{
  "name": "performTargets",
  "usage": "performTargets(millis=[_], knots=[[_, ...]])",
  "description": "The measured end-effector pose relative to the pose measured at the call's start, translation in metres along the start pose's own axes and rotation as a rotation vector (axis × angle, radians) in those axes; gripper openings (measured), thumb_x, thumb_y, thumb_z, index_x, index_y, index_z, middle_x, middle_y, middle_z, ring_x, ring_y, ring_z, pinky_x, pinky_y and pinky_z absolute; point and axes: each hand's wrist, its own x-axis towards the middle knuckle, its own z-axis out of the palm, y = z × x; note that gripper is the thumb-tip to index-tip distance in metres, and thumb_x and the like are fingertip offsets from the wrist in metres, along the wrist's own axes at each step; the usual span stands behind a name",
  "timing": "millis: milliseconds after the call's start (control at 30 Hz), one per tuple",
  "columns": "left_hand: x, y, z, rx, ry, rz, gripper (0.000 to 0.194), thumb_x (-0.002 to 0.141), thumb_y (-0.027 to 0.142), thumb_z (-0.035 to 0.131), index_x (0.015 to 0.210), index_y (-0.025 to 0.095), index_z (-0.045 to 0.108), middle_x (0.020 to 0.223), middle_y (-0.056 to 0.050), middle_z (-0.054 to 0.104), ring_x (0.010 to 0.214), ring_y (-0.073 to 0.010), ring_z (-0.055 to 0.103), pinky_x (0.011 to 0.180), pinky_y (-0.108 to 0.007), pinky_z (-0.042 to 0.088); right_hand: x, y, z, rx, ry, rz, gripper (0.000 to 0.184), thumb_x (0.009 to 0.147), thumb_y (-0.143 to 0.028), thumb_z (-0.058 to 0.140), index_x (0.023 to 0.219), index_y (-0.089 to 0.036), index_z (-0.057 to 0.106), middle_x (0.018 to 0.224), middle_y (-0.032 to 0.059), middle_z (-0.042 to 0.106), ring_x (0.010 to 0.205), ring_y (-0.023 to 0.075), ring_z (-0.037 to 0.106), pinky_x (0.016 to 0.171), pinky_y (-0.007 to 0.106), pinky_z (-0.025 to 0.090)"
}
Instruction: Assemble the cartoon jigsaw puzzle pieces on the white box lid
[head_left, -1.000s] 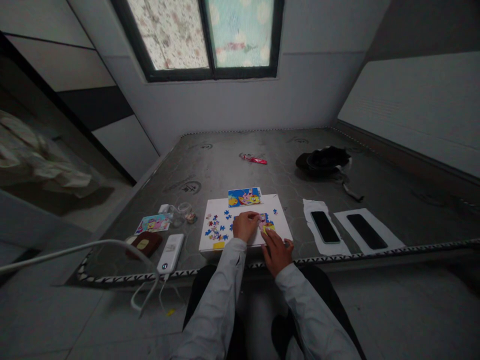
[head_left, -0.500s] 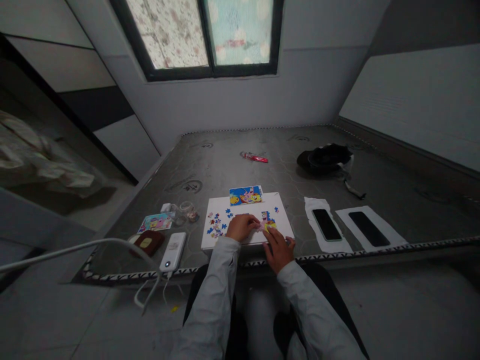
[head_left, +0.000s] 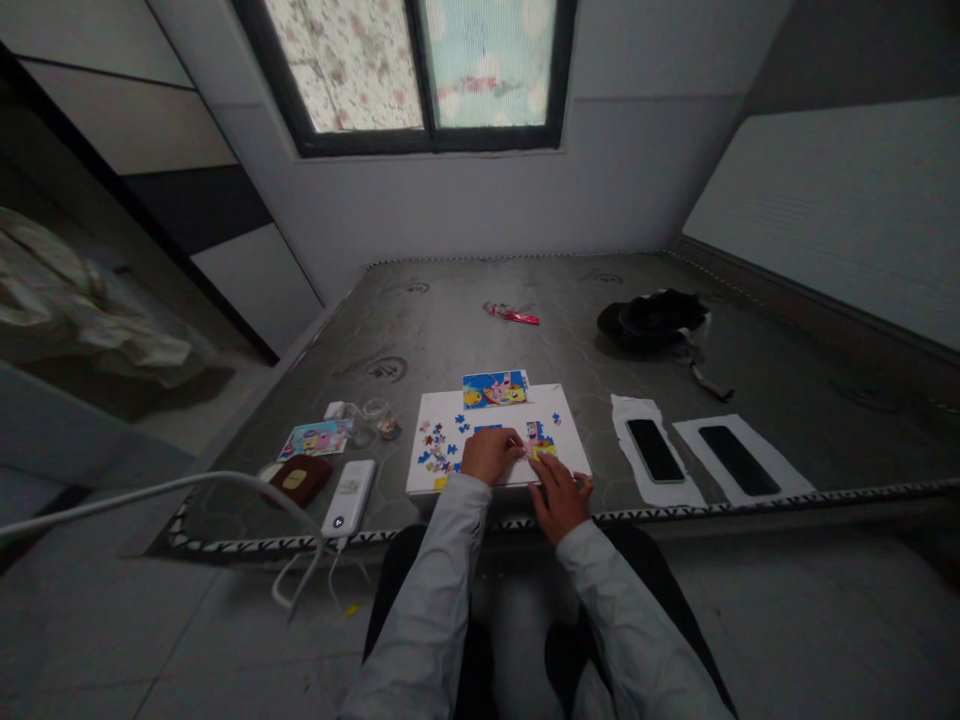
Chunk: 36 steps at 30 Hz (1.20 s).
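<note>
On a white box, my left hand bends over with thumb and fingers pinched on a small puzzle piece, mostly hidden by the fingertips. It meets the left edge of a partly joined jigsaw puzzle in blue, pink and yellow. My right hand lies at the puzzle's lower edge, its fingers stretched out and touching the yellow part. Several loose puzzle pieces are scattered on the box's left side. A cartoon picture card lies along the box's far edge.
Left of the box are a white power bank with a cable, a brown pouch, another picture card and a clear container. Two phones on white sheets lie right. Farther back are a black cap and a red item.
My left hand has shifted slightly, its wrist turning, and a yellow patch now shows near the box's front left edge. My right hand stays at the puzzle. The view has shifted a little.
</note>
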Motion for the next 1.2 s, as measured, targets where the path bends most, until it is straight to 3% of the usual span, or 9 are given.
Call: performTargets(millis=[233,467,733,867,1033,1200], knots=[[-0.001,0.002,-0.002,0.008,-0.027,0.001,0.013,0.083,0.034,0.067,0.093,0.031,0.075,0.093,0.001,0.076,0.092,-0.0187,0.067,0.082,-0.027,0.044,0.000,0.002,0.001,-0.016,-0.003,-0.012,0.038,0.096,-0.032,0.042,0.133,-0.029,0.054,0.142,0.0061,0.053,0.125,0.0234,0.049,0.098,0.045,0.022],[-0.001,-0.008,-0.003,-0.026,-0.001,0.106,0.024,0.093,0.030,0.052,0.108,0.029,0.072,0.108,-0.003,0.071,0.103,-0.0187,0.063,0.088,-0.027,0.045,0.000,-0.001,-0.001,-0.014,0.009,0.002,0.037,0.096,-0.031,0.042,0.132,-0.029,0.055,0.141,0.0061,0.055,0.124,0.0236,0.049,0.097,0.046,0.023],[-0.002,-0.007,-0.005,-0.058,-0.027,0.123,0.022,0.093,0.029,0.052,0.104,0.026,0.070,0.101,-0.003,0.073,0.098,-0.0198,0.065,0.082,-0.027,0.045,0.000,0.000,0.001,0.009,0.012,-0.001,0.038,0.096,-0.031,0.042,0.132,-0.029,0.054,0.142,0.0058,0.053,0.126,0.0228,0.049,0.098,0.046,0.021],[-0.004,-0.003,-0.010,-0.136,-0.040,0.093,0.018,0.091,0.030,0.057,0.104,0.026,0.069,0.096,0.000,0.076,0.095,-0.0184,0.068,0.081,-0.026,0.045,0.002,-0.002,-0.003,0.048,0.091,0.005,0.037,0.096,-0.031,0.042,0.131,-0.028,0.054,0.140,0.0070,0.055,0.124,0.0228,0.050,0.097,0.043,0.022],[-0.005,-0.002,-0.008,-0.206,-0.076,0.095,0.018,0.087,0.030,0.062,0.103,0.027,0.069,0.089,0.003,0.077,0.088,-0.0161,0.069,0.078,-0.024,0.045,0.006,0.004,-0.010,0.144,0.207,0.131,0.027,0.096,-0.037,0.046,0.113,-0.026,0.064,0.113,0.0050,0.069,0.104,0.0212,0.059,0.088,0.038,0.024],[-0.004,0.003,0.000,-0.229,-0.100,0.152,0.020,0.086,0.031,0.064,0.105,0.030,0.070,0.093,0.004,0.076,0.089,-0.0165,0.069,0.077,-0.024,0.045,0.008,0.012,-0.008,0.241,0.155,0.168,0.027,0.095,-0.043,0.051,0.087,-0.024,0.069,0.084,-0.0001,0.069,0.084,0.0168,0.060,0.081,0.033,0.026]])
